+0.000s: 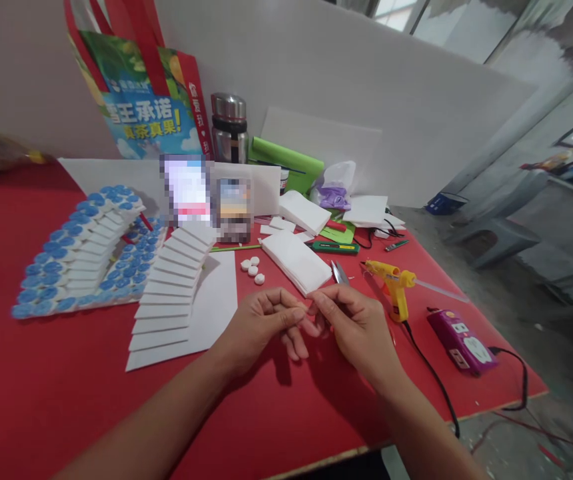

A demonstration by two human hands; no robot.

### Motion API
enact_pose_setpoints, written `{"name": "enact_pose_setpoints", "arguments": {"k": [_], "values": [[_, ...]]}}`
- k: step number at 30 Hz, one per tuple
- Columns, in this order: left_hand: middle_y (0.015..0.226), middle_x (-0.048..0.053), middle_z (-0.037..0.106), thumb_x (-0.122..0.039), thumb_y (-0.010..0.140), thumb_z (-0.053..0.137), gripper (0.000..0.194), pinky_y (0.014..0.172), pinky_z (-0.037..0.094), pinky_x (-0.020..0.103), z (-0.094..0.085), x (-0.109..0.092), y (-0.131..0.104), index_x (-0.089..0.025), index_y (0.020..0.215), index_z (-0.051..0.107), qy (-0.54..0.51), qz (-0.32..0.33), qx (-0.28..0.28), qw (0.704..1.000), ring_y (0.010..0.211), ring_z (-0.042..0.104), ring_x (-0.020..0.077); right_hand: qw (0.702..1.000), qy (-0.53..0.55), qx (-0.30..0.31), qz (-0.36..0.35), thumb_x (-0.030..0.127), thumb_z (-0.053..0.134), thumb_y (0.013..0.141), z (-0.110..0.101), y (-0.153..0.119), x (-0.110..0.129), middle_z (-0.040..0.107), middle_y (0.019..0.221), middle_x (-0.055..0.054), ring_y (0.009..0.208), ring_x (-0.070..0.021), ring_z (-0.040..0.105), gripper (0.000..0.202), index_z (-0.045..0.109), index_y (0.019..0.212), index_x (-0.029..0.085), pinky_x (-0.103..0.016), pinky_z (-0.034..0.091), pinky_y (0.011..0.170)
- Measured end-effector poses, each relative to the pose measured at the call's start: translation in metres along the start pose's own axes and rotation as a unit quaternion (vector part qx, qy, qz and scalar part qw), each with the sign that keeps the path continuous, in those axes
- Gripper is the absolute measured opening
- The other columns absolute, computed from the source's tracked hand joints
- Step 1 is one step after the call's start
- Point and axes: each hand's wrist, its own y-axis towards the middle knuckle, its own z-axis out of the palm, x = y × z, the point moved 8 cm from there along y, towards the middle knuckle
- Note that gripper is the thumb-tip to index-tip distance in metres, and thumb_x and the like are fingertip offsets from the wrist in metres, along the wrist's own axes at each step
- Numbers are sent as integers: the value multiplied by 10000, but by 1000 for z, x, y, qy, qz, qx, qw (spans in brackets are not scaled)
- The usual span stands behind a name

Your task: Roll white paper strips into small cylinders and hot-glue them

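"Biggest?"
"The smooth red table (286, 420), running from under the hands to a tan near edge. Then a printed bag (151, 117), contents hidden; a fan of stepped white card (171, 291); a capped steel flask (228, 127)."
"Hands?"
"The left hand (266, 323) and right hand (356, 323) meet at the fingertips, near a flat paper stack (294, 260); I can't tell whether they pinch anything."
"Smallest?"
"4 round white pieces (252, 271), clustered beside the paper stack."

Tabletop (276, 420) is red. Glue gun (396, 295) is yellow. Folded paper stack (294, 260) and small rolls (252, 271) are white. Power box (452, 339) is purple with white markings (476, 350).
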Motion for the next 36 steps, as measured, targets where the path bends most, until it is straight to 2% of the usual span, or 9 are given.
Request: {"name": "enact_pose_setpoints", "arguments": {"k": [5, 10, 12, 16, 21, 24, 27, 29, 36], "values": [[868, 96, 807, -264, 885, 767, 176, 600, 633, 271, -1, -3, 3, -129, 920, 660, 33, 20, -23, 999, 642, 775, 188, 1000, -17, -25, 5, 393, 675, 954, -4, -2, -12, 697, 697, 10, 553, -114, 573, 226, 759, 915, 186, -232, 456, 532], [850, 101, 797, -296, 866, 755, 165, 570, 627, 315, -7, 1, 1, -139, 880, 710, 114, 12, -66, 991, 615, 747, 203, 968, -209, -121, -71, 397, 695, 942, -25, -7, -10, 612, 617, 9, 572, -138, 550, 332, 661, 686, 188, -280, 464, 586], [762, 82, 767, -311, 840, 779, 171, 581, 625, 314, -9, 2, -1, -151, 806, 730, 170, 9, -91, 981, 636, 730, 204, 949, -266, -128, -112, 309, 607, 989, -27, -12, -4, 718, 855, -53, 752, -186, 657, 184, 728, 932, 182, -324, 540, 713], [989, 103, 773, -352, 860, 769, 308, 724, 636, 305, -7, -16, -6, -184, 614, 687, 327, 105, -129, 930, 959, 731, 250, 928, -307, -99, -185, 129, 446, 998, -24, -24, 13, 682, 1312, -144, 1208, -255, 659, 415, 618, 1369, 202, -436, 553, 1007], [1396, 94, 629, -267, 958, 619, 216, 873, 627, 351, -17, -45, -12, -256, 1122, 758, 323, 230, -180, 900, 1128, 679, 227, 926, -317, -97, -178, 152, 400, 1019, -19, -34, 18, 686, 1358, -161, 1293, -271, 642, 415, 619, 1371, 171, -478, 546, 1070], [1249, 81, 682, -275, 966, 638, 201, 822, 604, 289, -38, -62, -22, -240, 1147, 720, 291, 263, -275, 878, 1027, 692, 188, 922, -358, 16, -150, 267, 385, 1071, 23, -38, 7, 560, 1544, -193, 1439, -286, 537, 507, 476, 1536, 88, -489, 499, 1151], [1143, 67, 698, -322, 979, 643, 200, 679, 570, 230, -49, -74, -31, -237, 1146, 712, 274, 285, -334, 855, 954, 686, 176, 865, -384, 252, -204, 436, 427, 1077, 91, -61, -3, 348, 1683, -148, 1593, -296, 282, 641, 385, 1608, 79, -534, 293, 1292], [1117, 63, 685, -311, 979, 643, 177, 653, 557, 219, -48, -79, -34, -225, 1113, 721, 278, 311, -346, 840, 953, 680, 175, 844, -391, 303, -209, 541, 426, 1067, 108, -70, -11, 257, 1713, -127, 1618, -291, 187, 737, 330, 1635, 81, -529, 200, 1322], [1096, 51, 684, -273, 995, 603, 151, 764, 572, 260, -43, -78, -31, -212, 1056, 726, 282, 327, -332, 839, 900, 689, 158, 847, -504, 139, -93, 651, 376, 1040, 61, -42, -25, 247, 1676, -263, 1597, -397, 206, 883, 384, 1580, -48, -614, 279, 1276]]}}
